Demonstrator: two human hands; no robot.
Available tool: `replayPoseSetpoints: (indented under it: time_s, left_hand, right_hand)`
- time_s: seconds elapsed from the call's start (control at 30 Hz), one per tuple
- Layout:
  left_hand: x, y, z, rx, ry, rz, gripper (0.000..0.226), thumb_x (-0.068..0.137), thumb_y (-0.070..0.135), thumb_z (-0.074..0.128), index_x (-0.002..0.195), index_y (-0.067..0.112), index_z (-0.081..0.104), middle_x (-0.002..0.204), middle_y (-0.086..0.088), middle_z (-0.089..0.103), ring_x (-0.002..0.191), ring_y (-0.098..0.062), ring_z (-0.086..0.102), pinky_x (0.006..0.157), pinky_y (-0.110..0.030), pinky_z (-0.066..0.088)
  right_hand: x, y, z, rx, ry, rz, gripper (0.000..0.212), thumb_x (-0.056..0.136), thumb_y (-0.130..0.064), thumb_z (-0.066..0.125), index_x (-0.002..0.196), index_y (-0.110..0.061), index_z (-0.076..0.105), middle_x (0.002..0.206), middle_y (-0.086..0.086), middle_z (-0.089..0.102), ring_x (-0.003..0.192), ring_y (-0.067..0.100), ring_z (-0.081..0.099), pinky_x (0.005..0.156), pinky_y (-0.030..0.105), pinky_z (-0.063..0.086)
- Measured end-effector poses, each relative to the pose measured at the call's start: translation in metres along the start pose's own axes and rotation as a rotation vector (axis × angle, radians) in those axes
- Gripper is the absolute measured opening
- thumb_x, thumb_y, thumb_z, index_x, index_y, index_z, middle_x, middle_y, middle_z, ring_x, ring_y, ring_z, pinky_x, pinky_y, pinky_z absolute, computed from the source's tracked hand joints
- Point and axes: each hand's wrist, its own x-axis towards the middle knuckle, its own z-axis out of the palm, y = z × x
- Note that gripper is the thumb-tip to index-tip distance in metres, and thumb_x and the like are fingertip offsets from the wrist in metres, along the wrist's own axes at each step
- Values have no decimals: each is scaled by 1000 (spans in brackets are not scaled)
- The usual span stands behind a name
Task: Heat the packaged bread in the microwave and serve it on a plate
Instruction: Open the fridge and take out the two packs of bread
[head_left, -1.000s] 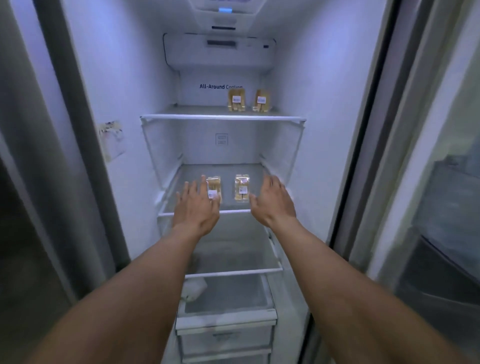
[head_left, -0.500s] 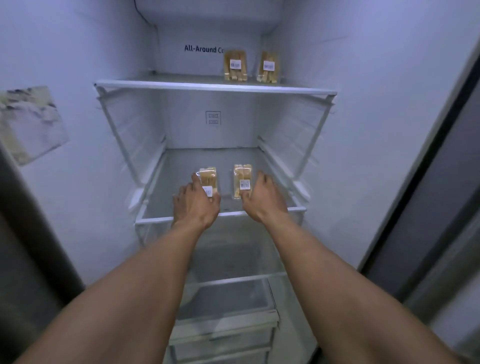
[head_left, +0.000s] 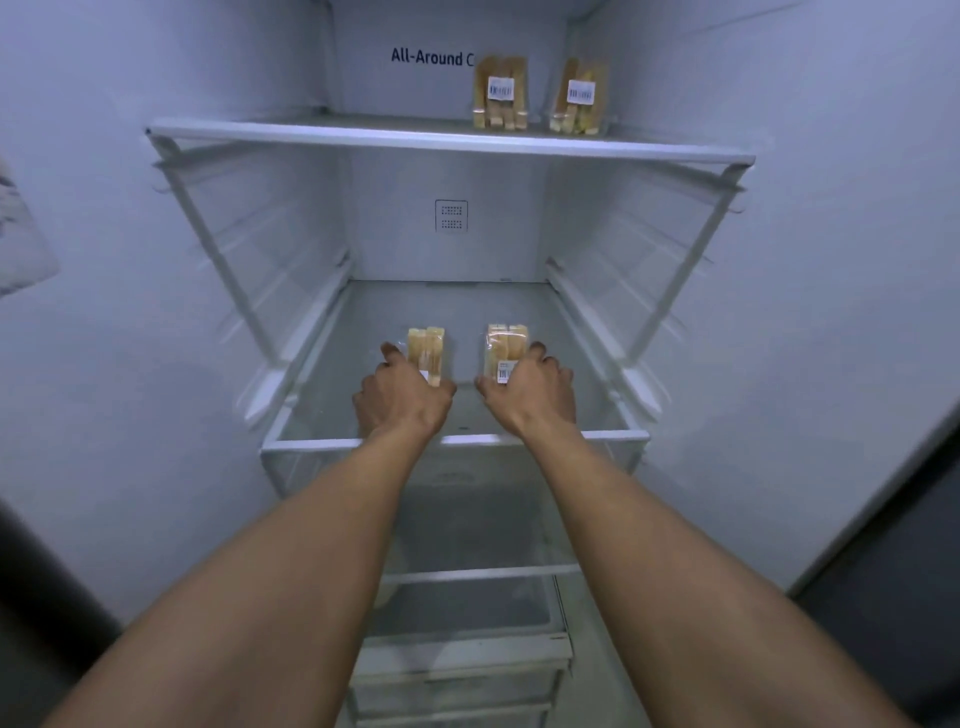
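On the middle shelf (head_left: 613, 435) of an open fridge (head_left: 779, 312), just below the centre of the frame, the left pack of bread (head_left: 427, 349) and the right pack of bread (head_left: 501, 344) were seen side by side, a little apart. The left hand (head_left: 402, 397) was curled round the left pack, with the thumb on its inner side and the fingers on its outer side. The right hand (head_left: 527, 397) was wrapped in the same way round the right pack. Both packs appeared to be resting on the shelf glass, not yet lifted. Two further packs (head_left: 500, 98) were left standing on the top shelf (head_left: 311, 130), right of centre near the upper edge of the frame.

The step in hand was judged to be the taking of bread out of the fridge. It would be done well if the packs were held by their sides with light pressure only, since soft slices in thin wrap are easily crushed. A short lift clear of the glass was advised before any pull toward the lower edge of the frame, so that the front rim of the shelf was not caught. The wrists were best kept low, well under the top shelf. Whether the wrap was slippery could not be told, so a sure hold was to be confirmed before anything was drawn out
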Motion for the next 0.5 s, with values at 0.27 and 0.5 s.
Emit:
replayPoseSetpoints:
  time_s: [0.27,0.5]
  left_hand:
    - [4,3,5,12,31,-67,87,82,62,66,141,5,36,133,-19,58,123,-39,51,97,-46,43]
    - [9,2,5,60,-11,-104,95,71,59,77,139,6,36,129,-16,60,124,-36,50,99,-44,40]
  right_hand:
    - [3,-2,8,-37,-30,58,100,78,-73,60,144,-3,31,135,21,53,126,40,44,101,45,39]
    - [6,-8,8,6,-43,116,97,76,-61,68,144,-3,29,138,21,49,128,38,44,103,44,40]
